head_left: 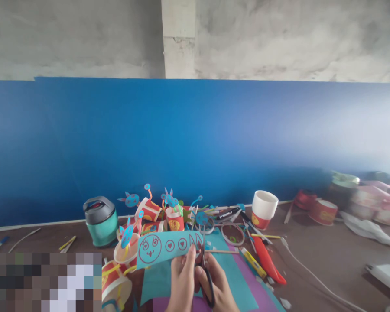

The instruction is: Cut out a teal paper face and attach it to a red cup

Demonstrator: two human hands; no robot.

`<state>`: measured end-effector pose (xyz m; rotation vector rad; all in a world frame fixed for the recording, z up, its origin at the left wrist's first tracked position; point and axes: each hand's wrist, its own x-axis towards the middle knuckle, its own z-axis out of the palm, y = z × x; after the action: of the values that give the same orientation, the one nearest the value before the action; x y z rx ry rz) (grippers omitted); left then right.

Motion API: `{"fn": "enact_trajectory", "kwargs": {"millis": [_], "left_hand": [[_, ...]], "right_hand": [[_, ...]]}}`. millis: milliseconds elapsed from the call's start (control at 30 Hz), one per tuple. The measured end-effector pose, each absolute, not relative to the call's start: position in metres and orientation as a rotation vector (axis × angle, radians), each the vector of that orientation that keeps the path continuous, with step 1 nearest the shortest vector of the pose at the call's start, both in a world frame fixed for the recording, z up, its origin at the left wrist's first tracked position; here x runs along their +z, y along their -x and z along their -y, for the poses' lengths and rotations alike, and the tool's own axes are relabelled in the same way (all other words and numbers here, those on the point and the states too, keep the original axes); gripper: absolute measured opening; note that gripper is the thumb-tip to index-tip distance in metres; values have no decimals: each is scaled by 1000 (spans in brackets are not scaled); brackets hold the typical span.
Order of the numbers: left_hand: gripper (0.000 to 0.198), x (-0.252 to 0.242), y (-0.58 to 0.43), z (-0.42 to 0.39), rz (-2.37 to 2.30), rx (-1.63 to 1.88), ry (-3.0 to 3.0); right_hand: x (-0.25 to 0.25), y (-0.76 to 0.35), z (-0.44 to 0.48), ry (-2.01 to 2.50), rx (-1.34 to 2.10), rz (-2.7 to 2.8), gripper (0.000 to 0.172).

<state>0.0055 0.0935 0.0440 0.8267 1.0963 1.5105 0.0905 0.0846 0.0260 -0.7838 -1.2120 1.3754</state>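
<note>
A strip of turquoise paper is pinched in my left hand, thumb on top. Red outlines on it show a face in a circle, two small circles with hearts, and pointed ear shapes at the right end. My right hand grips black-handled scissors. Their blades point up and away, at the strip's right end by the ears; whether they are parted I cannot tell. Below both hands lie turquoise sheets over purple paper.
Paper cups with straws and blue cut-outs crowd the left centre, near a teal jar. To the right are stacked white cups, a yellow utility knife, a red tool, tape rolls and a white cable. A blue partition stands behind.
</note>
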Motion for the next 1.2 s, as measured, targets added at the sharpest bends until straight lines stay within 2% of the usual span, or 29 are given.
{"fn": "enact_trajectory", "kwargs": {"millis": [167,600,1200], "left_hand": [[43,39,-6,-95,-1116,1460,-817],[34,35,3,-102,-1173,1592,-1000],[47,43,3,-106,-1204,1530,-1045]], "right_hand": [[24,-89,-84,824,1348,1180,39],[21,-94,-90,878,1296,1313,43],[21,-95,-93,877,1377,1278,44]]}}
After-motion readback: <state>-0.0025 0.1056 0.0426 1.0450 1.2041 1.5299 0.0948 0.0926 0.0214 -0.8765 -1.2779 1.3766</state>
